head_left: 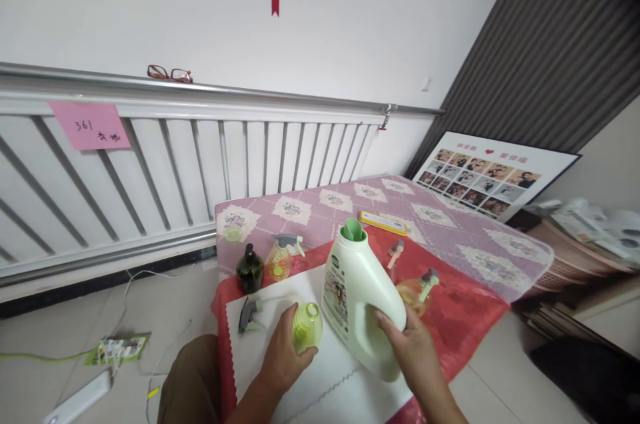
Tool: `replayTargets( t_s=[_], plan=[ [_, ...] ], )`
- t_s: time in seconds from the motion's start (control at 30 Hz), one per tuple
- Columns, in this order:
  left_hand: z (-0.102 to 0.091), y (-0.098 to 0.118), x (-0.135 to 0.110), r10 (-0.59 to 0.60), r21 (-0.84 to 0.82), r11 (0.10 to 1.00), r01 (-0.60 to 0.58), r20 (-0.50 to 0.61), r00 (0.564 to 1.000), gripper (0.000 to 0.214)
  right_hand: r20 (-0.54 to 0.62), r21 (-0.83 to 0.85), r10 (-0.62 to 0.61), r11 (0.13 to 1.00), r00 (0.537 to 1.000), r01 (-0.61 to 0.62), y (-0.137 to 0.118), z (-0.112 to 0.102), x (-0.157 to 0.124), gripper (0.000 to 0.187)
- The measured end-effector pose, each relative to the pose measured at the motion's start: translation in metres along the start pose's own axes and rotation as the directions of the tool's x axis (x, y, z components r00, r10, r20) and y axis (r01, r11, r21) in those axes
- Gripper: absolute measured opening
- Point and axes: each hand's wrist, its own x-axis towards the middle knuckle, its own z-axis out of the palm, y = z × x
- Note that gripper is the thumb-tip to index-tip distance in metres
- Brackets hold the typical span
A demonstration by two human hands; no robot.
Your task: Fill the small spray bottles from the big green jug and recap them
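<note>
jug handle [390,291] in right hand [413,343]

Your view is bright and evenly lit, with the light source out of frame; the white wall [325,51] reads pale, while the slatted panel [540,44] sinks toward black at the top right corner. Shadows are soft and faint. Small glossy highlights break up the red sheet [467,294]. The wide lens slants the radiator [210,151] toward your left edge. Fine print on the label [336,291] of the jug [364,277] is too soft for you to read.
</note>
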Motion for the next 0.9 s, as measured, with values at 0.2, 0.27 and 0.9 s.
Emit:
replayTargets(
  t_s=[0.2,0.27,0.9],
  plan=[
    [-0.003,0.001,-0.001,0.002,-0.027,1.000,-0.001,0.017,1.000,0.083,0.122,-0.111,-0.009,0.994,0.993,0.023,-0.033,-0.045,0.005,0.044],
    [-0.003,0.001,-0.001,0.002,-0.032,0.999,-0.001,0.014,1.000,0.084,0.184,-0.136,0.015,0.991,0.983,0.011,-0.042,-0.058,0.007,0.046],
    [-0.006,0.004,-0.002,0.036,-0.069,0.997,-0.035,0.009,0.999,0.084,0.686,-0.390,0.104,0.888,0.721,0.244,-0.077,-0.098,0.011,0.031]
  ],
)
